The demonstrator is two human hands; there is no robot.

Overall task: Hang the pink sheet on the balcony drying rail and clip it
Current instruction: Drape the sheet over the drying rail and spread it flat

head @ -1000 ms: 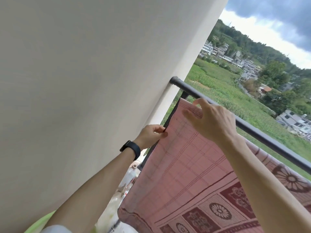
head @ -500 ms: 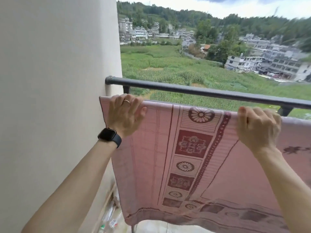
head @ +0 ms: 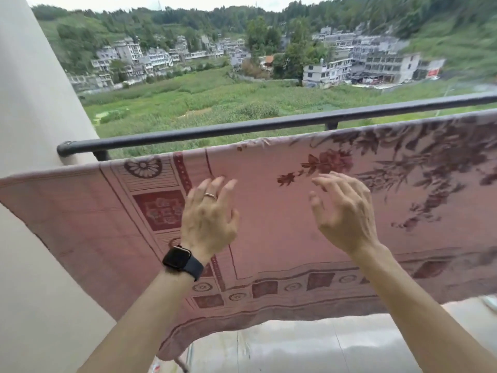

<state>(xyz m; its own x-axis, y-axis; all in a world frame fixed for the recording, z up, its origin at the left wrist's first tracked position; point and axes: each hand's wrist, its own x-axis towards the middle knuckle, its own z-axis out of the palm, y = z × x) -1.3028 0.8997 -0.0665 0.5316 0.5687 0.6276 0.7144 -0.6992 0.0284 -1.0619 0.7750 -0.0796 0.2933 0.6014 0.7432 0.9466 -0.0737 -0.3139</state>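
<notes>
The pink sheet (head: 269,224), patterned with dark red flowers and squares, hangs spread over a rail hidden under its top fold, from the left wall to the right frame edge. A black rail (head: 242,129) runs bare just beyond it. My left hand (head: 208,220), with a ring and a black watch, hovers open in front of the sheet's middle. My right hand (head: 344,211) is beside it, fingers spread, holding nothing. Whether the fingertips touch the cloth I cannot tell. No clips are visible.
A beige wall (head: 35,103) stands at the left, where the black rail is fixed. Pale balcony floor (head: 309,345) shows below the sheet's hem. Beyond the rails lie green fields and white buildings.
Both hands have let go of the sheet's top edge and dropped lower, fingers now open. My view has swung right along the sheet.
</notes>
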